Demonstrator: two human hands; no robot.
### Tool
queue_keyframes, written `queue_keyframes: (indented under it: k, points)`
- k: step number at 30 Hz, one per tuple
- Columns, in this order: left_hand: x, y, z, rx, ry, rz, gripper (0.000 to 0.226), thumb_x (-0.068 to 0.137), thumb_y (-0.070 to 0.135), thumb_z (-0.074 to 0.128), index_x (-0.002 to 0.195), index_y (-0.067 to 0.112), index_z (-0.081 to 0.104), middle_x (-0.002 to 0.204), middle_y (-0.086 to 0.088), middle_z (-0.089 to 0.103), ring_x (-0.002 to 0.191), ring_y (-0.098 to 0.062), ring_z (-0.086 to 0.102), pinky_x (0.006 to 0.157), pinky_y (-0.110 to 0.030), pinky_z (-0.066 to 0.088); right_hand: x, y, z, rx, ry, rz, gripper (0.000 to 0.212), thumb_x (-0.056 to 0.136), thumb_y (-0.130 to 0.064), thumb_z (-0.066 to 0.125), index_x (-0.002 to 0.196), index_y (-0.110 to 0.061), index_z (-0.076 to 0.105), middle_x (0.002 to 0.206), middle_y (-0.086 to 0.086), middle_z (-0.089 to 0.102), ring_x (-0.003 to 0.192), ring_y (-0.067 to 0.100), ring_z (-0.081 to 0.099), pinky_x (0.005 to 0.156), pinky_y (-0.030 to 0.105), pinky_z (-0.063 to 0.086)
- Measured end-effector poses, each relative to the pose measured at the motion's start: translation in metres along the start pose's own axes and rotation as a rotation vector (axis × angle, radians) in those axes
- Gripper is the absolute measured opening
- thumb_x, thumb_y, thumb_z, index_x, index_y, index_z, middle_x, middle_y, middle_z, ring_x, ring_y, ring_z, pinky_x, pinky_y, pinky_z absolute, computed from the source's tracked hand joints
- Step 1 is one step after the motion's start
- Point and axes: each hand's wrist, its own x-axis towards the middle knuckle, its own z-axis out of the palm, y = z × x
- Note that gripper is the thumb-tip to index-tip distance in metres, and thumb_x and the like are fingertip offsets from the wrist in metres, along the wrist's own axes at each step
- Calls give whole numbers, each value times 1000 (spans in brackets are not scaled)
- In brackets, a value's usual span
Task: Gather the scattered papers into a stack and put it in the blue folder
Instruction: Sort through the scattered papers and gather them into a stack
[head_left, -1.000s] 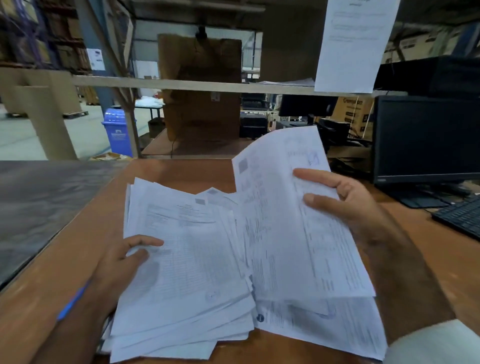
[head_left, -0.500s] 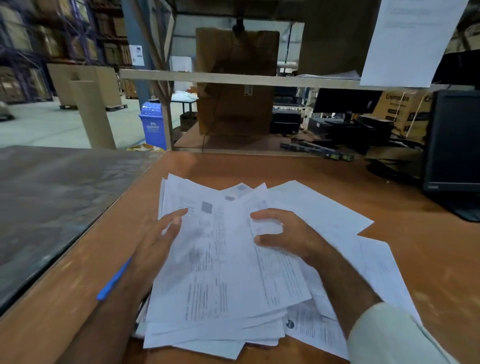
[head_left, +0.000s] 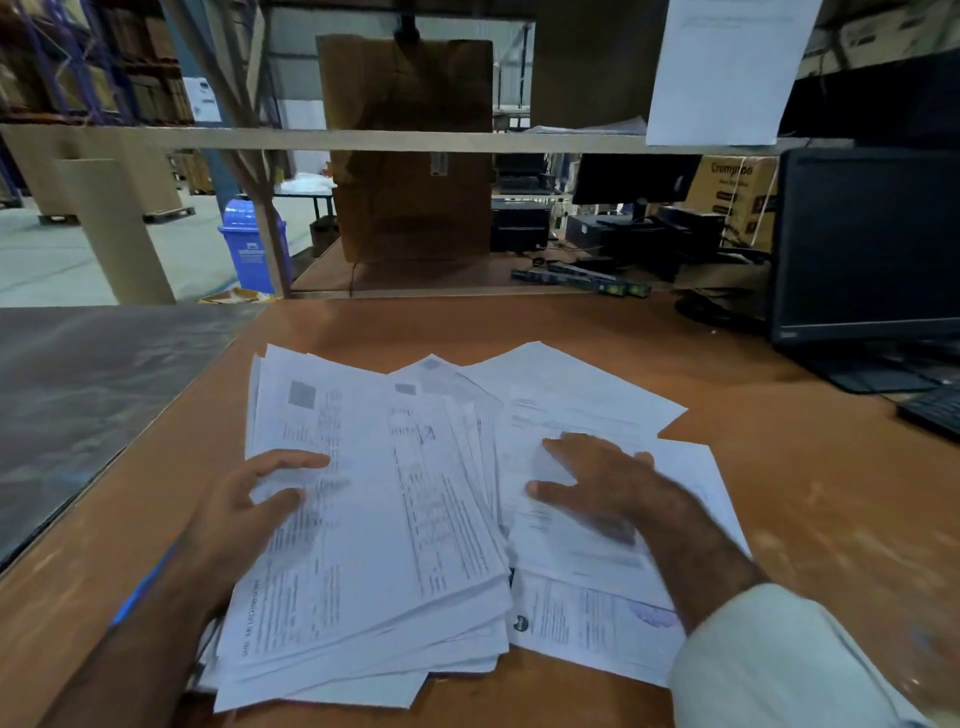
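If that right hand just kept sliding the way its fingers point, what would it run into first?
The right hand points left across the loose sheets, so it would likely meet the thicker paper pile first, then the left hand.

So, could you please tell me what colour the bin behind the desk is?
Blue; the bin shows in the head view.

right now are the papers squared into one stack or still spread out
Still spread out. The papers fan across the desk with corners jutting at different angles. The left hand and right hand lie flat on separate overlapping heaps.

Dim indoor light, daylight beyond at left, wide-angle bowed edges, slight motion blur.
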Motion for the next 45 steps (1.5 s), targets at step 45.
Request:
queue_keyframes:
  k: [45]
  points:
    - [-6, 16, 3, -47, -11, -91, 41, 98, -3, 57, 99, 31, 80, 109, 17, 76, 90, -8, 75, 66, -21, 60, -26, 40, -27, 131, 266, 399, 90, 73, -71, 72, 147, -32, 37, 133, 12, 50, 119, 33, 56, 94, 42, 54]
